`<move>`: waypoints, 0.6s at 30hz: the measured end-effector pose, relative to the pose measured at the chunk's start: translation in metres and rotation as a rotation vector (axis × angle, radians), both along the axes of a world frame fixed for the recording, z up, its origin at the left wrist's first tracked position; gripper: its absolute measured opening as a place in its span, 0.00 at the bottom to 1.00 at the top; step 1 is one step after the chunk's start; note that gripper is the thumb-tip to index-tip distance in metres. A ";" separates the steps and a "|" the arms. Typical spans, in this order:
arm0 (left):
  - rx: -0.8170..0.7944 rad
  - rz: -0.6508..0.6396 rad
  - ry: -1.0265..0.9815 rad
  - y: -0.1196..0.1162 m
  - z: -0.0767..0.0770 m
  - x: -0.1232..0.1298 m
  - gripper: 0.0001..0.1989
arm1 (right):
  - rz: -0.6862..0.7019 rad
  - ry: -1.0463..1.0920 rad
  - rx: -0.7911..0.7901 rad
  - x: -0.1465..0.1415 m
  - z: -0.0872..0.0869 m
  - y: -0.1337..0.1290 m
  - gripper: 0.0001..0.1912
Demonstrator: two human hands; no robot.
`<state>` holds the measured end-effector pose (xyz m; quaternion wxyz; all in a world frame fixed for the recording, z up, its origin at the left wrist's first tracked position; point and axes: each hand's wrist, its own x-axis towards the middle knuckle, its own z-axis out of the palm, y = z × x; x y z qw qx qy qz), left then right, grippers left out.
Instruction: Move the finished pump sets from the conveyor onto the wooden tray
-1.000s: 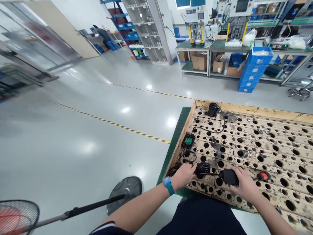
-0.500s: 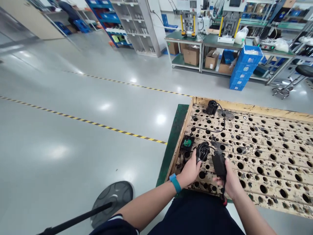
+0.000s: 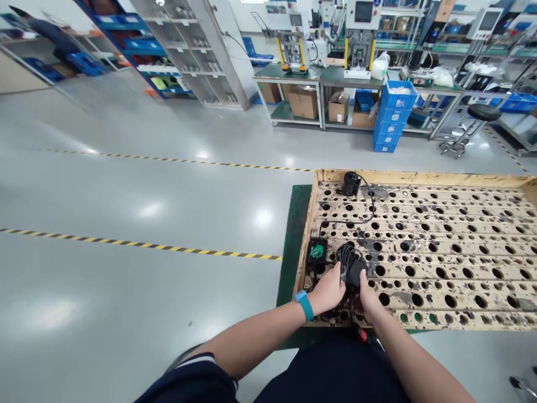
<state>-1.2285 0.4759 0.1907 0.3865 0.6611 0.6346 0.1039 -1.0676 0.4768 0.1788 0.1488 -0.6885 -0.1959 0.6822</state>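
A person's left hand (image 3: 329, 291) grips a coiled black cable (image 3: 346, 254) and the right hand (image 3: 369, 299) clasps a black box (image 3: 356, 273), drawn from apart to side by side over the wooden tray's (image 3: 419, 177) near left corner, apparently letting both be handled together.

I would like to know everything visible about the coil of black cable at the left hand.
The coil of black cable is a bunch of several thin, glossy loops, seemingly plastic-coated. The left hand grips its lower part, with loops fanning out beyond, over the holed wooden tray. Its right side is beside the black box in the right hand; whether they touch is unclear.
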 end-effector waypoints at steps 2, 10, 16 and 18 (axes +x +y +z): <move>0.031 -0.130 0.105 0.007 0.006 -0.018 0.29 | 0.109 -0.079 0.094 0.000 -0.005 -0.009 0.34; 0.209 -0.521 0.633 0.085 0.019 -0.073 0.49 | 0.447 -0.612 0.508 -0.012 -0.001 -0.037 0.45; 0.223 -0.473 0.746 0.091 0.019 -0.061 0.44 | 0.847 -0.822 0.439 -0.013 0.025 -0.043 0.28; 0.245 -0.416 0.744 0.086 0.018 -0.059 0.45 | 0.930 -0.853 0.423 -0.006 0.035 -0.042 0.18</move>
